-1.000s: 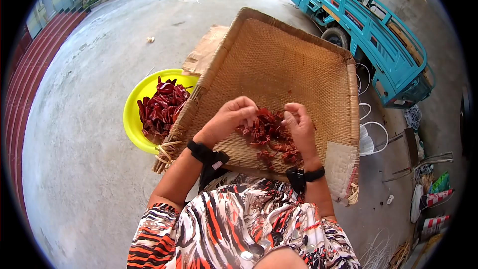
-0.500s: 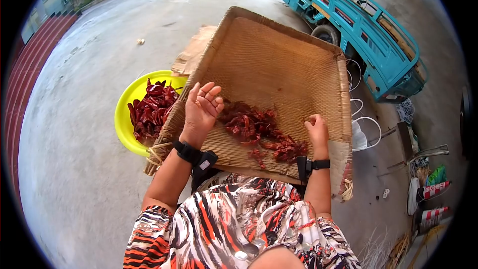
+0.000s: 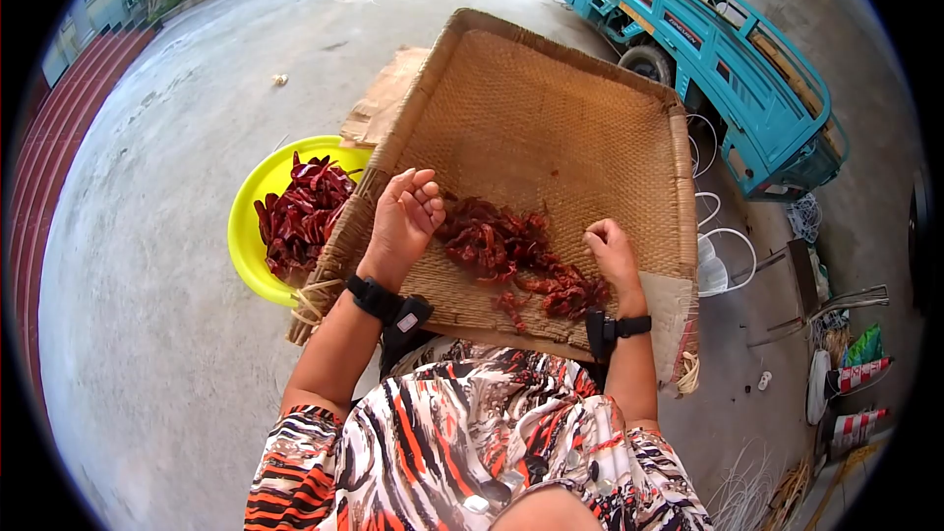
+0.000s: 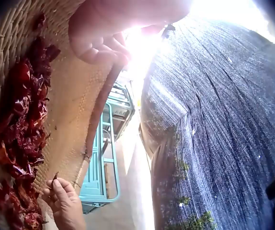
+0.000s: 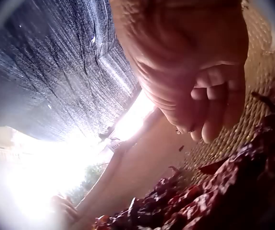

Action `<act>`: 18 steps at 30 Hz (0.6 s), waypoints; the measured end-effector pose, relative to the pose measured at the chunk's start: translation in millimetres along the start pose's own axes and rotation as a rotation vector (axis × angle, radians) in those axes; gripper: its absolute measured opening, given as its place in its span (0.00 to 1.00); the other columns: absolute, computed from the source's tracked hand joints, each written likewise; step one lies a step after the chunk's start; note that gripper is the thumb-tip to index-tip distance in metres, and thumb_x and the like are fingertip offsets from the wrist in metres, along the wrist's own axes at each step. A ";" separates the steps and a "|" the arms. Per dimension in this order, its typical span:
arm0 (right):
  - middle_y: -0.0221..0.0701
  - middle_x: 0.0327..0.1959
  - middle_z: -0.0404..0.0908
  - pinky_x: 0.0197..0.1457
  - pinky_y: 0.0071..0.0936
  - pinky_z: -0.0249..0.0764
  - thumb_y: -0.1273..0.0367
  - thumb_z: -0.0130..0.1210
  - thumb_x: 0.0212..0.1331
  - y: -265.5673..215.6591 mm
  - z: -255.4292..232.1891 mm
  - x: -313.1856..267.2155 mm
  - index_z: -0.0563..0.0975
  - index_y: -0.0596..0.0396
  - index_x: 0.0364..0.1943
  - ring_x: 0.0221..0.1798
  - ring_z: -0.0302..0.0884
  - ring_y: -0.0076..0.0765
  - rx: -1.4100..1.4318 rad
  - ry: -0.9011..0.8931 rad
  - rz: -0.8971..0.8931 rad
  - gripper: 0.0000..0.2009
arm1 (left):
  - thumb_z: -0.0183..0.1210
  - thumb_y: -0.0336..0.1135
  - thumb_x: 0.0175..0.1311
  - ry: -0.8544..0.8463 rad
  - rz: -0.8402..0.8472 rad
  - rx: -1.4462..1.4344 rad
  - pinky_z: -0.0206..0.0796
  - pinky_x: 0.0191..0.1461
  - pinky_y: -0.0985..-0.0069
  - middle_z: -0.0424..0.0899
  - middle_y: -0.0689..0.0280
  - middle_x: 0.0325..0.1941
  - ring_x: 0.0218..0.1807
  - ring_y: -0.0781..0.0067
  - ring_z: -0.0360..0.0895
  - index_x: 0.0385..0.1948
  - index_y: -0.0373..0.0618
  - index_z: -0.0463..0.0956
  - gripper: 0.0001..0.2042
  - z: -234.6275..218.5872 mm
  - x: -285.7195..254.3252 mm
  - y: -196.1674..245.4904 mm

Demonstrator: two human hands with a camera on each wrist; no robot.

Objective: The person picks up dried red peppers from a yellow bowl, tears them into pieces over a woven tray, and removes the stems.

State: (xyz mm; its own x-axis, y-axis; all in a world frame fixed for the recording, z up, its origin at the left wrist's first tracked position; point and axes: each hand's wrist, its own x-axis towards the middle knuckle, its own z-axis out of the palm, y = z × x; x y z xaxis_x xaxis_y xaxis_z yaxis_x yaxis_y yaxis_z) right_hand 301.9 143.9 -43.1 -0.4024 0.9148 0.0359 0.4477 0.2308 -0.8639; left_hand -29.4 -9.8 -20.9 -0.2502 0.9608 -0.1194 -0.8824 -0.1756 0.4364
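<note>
A wide woven bamboo tray [image 3: 560, 108] lies in front of me, with a heap of torn, dark red dried chilies [image 3: 489, 239] at its near end. My left hand [image 3: 405, 221] hovers over the tray's left side with fingers loosely bent and nothing in them. Right of the heap, my right hand [image 3: 616, 258] pinches a small dark chili stem [image 4: 55, 176] between thumb and forefinger, seen in the left wrist view. A yellow basin [image 3: 242, 236] of whole dried chilies [image 3: 305, 216] stands beyond the tray's left edge.
A brown cardboard piece [image 3: 379, 103] shows behind the tray's left edge. A blue cargo tricycle [image 3: 728, 88] is parked at the back right. White cords [image 3: 737, 236], a metal-framed seat [image 3: 811, 300] and striped red-white objects [image 3: 863, 376] lie to the right. Red steps [image 3: 79, 167] rise at far left.
Both hands were together over the chili heap. The left has moved left and loosened its fingers; the right has moved right, then slightly back toward the heap. The head view has shifted a little.
</note>
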 end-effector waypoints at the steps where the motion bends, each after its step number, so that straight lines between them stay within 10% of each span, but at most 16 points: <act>1: 0.27 0.32 0.79 0.37 0.22 0.75 0.70 0.57 0.63 -11.3 7.1 -4.0 0.76 0.59 0.37 0.34 0.76 0.21 0.102 -0.039 -0.004 0.06 | 0.52 0.42 0.71 -0.007 -0.010 0.011 0.71 0.35 0.76 0.80 0.68 0.30 0.30 0.73 0.75 0.41 0.43 0.77 0.12 0.1 0.1 -0.2; 8: 0.23 0.32 0.78 0.36 0.17 0.74 0.71 0.56 0.65 -102.2 57.8 -26.6 0.77 0.56 0.38 0.31 0.74 0.17 0.396 -0.305 -0.096 0.04 | 0.54 0.37 0.71 -0.177 -0.210 0.586 0.66 0.31 0.86 0.79 0.72 0.31 0.28 0.83 0.73 0.47 0.43 0.75 0.10 25.1 -13.9 -10.1; 18: 0.26 0.36 0.81 0.39 0.17 0.75 0.69 0.56 0.65 -206.3 118.6 14.9 0.77 0.59 0.47 0.36 0.76 0.17 0.308 -0.195 -0.354 0.10 | 0.53 0.36 0.71 -0.096 -0.225 0.504 0.65 0.32 0.84 0.78 0.74 0.31 0.29 0.82 0.73 0.43 0.46 0.76 0.07 4.6 -2.2 -13.5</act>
State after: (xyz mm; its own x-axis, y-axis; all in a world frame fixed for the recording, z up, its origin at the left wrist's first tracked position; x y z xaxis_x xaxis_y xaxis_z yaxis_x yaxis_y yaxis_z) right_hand 108.9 70.6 76.0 -0.6416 0.7124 0.2844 0.0121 0.3801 -0.9249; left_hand -15.1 -8.5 -22.5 -0.0195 0.9821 -0.1871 -0.6047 0.1375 0.7845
